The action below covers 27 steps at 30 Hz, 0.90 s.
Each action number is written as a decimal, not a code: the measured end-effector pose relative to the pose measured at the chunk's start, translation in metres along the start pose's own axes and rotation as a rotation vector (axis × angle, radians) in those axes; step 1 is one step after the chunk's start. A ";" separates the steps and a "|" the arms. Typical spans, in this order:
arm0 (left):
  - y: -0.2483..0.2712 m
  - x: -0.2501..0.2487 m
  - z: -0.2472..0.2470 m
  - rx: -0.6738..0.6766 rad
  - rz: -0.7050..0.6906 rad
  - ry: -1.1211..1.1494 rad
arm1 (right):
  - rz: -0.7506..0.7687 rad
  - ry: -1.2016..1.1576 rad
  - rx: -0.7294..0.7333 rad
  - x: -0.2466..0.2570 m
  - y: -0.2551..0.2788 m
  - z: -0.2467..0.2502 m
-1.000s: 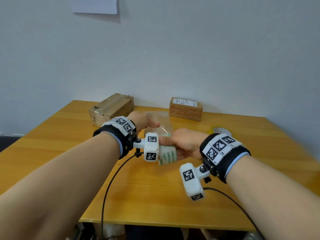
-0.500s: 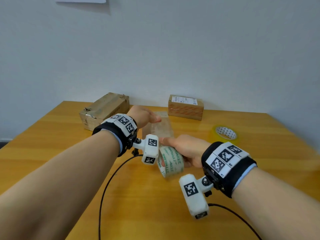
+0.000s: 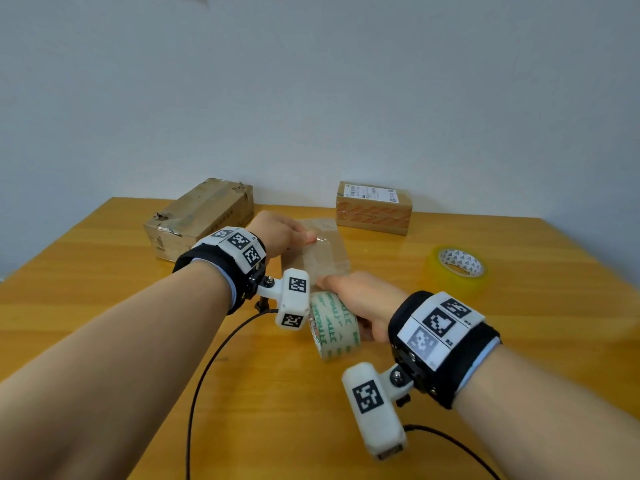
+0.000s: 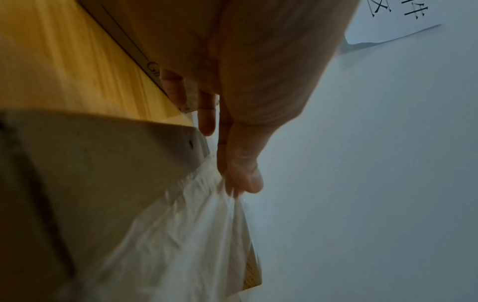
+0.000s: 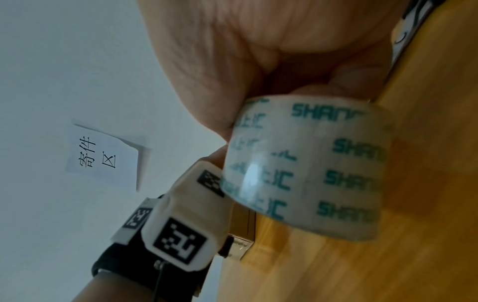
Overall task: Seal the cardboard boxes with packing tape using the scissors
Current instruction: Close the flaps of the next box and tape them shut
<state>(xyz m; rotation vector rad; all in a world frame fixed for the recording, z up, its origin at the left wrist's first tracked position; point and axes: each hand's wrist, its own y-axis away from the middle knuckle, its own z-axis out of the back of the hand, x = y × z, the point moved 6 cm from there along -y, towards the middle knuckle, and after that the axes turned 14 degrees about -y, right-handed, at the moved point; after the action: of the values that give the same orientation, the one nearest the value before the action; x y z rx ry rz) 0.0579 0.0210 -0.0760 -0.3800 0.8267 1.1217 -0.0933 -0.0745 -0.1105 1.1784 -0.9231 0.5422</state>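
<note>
Clearly, a roll of packing tape point(image 3: 334, 329) was gripped in the right hand point(image 3: 360, 301), whose fingers were curled round it, above the wooden worktop point(image 3: 104, 289). The roll was clear to whitish, wide, and printed all over with rows of teal lettering; in the right wrist view the letters "SHAN" were repeated down its face point(image 5: 310, 169) beside teal characters, and a glossy highlight lay on its curve. A drawn-out strip of tape point(image 3: 320, 258) was stretched from the roll up to the left hand point(image 3: 280, 233), where its free end was pinched between thumb and fingertips. In the left wrist view the strip point(image 4: 181, 235) looked translucent, milky and wrinkled, gathered into folds at the pinch under the thumb point(image 4: 243, 175). It was held just over a small flat cardboard box point(image 3: 322, 251), which lay on the worktop between the two hands; whether the strip was touching the box could not be told. Two more cardboard boxes stood near the wall: a battered brown one point(image 3: 201, 216) at the left with torn corners, and a smaller one point(image 3: 374, 207) with a white label on top. A second, yellowish tape roll point(image 3: 457, 268) lay flat at the right, well apart from the hands. Scissors could not be made out.
</note>
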 end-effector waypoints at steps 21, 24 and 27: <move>-0.017 0.009 -0.006 -0.010 0.021 -0.005 | -0.018 0.021 -0.046 0.003 -0.011 -0.003; -0.017 0.010 -0.008 -0.015 0.012 -0.043 | -0.026 0.017 -0.044 0.003 -0.011 -0.003; -0.018 0.010 -0.009 -0.006 -0.042 -0.122 | -0.023 0.016 -0.045 0.002 -0.011 -0.002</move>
<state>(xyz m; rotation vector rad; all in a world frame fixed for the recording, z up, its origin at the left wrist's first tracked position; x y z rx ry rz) 0.0728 0.0143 -0.0919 -0.3290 0.7056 1.0971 -0.0826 -0.0767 -0.1148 1.1415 -0.9030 0.5094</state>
